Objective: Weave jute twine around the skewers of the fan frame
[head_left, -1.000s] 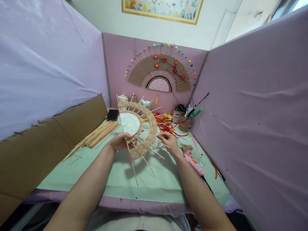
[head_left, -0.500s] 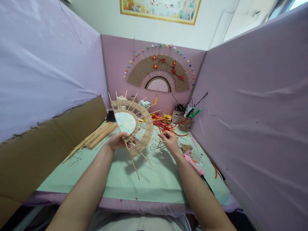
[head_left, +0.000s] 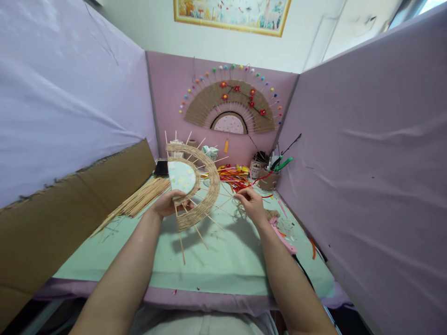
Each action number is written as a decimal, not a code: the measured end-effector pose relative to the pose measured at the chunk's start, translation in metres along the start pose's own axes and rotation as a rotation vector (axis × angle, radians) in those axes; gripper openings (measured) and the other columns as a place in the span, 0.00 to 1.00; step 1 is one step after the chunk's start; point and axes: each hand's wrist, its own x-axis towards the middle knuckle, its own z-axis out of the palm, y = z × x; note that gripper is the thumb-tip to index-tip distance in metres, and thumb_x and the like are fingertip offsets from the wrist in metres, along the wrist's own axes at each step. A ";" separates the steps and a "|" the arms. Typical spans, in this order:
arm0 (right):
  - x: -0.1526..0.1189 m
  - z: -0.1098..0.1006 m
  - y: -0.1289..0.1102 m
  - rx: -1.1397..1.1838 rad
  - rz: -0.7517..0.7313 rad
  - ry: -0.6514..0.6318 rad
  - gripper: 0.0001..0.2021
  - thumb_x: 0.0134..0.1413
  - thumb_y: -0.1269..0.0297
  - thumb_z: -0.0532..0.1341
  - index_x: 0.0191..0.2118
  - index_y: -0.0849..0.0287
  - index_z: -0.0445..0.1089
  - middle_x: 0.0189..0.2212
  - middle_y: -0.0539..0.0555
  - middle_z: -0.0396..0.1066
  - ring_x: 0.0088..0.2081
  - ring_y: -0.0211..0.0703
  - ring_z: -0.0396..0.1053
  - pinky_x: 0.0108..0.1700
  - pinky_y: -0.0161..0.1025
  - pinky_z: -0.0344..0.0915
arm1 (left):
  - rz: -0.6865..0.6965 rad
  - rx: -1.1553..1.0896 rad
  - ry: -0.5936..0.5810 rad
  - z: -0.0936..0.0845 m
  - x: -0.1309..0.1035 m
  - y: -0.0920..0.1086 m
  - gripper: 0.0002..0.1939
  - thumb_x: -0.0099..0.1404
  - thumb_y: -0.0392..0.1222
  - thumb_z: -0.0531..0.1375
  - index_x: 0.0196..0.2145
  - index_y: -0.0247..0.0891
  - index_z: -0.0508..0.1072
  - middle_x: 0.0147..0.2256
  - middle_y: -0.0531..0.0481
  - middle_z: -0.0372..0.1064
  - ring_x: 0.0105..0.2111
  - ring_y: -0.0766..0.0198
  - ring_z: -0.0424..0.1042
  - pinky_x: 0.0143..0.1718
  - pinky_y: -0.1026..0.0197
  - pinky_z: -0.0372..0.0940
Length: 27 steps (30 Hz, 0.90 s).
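A half-round woven fan (head_left: 211,186) is held up over the table, tilted on its side, with thin wooden sticks radiating past its twine bands. Its inner half-disc (head_left: 181,177) is pale green with a light pattern. My left hand (head_left: 168,203) is closed on the fan's lower inner corner, thumb in front and fingers partly hidden behind. To the right of the fan, my right hand (head_left: 252,204) is closed in a pinch on a thin strand of twine near the stick tips. Loose loops of twine (head_left: 240,211) hang or lie just below those fingers.
A bundle of thin sticks (head_left: 143,195) lies left, beside a cardboard panel (head_left: 87,195). A pink glue gun (head_left: 284,239) lies right. Behind are red and orange pipe cleaners (head_left: 232,176) and a tool pot (head_left: 268,179). A finished fan (head_left: 202,104) hangs on the back panel.
The woven fan has turned slightly clockwise, its lower end swinging left. My right hand has shifted a little to the right, still pinching the strand.
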 end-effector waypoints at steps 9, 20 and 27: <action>0.002 -0.003 -0.007 0.167 0.149 -0.060 0.10 0.42 0.58 0.63 0.23 0.59 0.67 0.17 0.46 0.58 0.21 0.34 0.52 0.24 0.34 0.51 | 0.066 -0.191 -0.044 0.003 0.000 0.001 0.16 0.58 0.45 0.53 0.27 0.31 0.74 0.12 0.47 0.63 0.18 0.61 0.65 0.28 0.57 0.64; -0.001 0.004 -0.002 0.101 0.087 -0.128 0.11 0.43 0.56 0.64 0.23 0.59 0.67 0.19 0.48 0.61 0.22 0.35 0.55 0.25 0.34 0.53 | 0.049 -0.236 -0.076 0.010 -0.003 0.002 0.16 0.58 0.47 0.52 0.29 0.31 0.73 0.11 0.50 0.59 0.15 0.64 0.60 0.26 0.58 0.63; -0.002 0.010 0.005 0.057 0.056 -0.112 0.13 0.44 0.53 0.63 0.24 0.58 0.67 0.18 0.48 0.61 0.22 0.35 0.55 0.24 0.34 0.53 | -0.036 -0.175 -0.144 0.009 -0.003 -0.001 0.21 0.61 0.47 0.49 0.36 0.29 0.75 0.13 0.48 0.64 0.16 0.62 0.63 0.31 0.54 0.64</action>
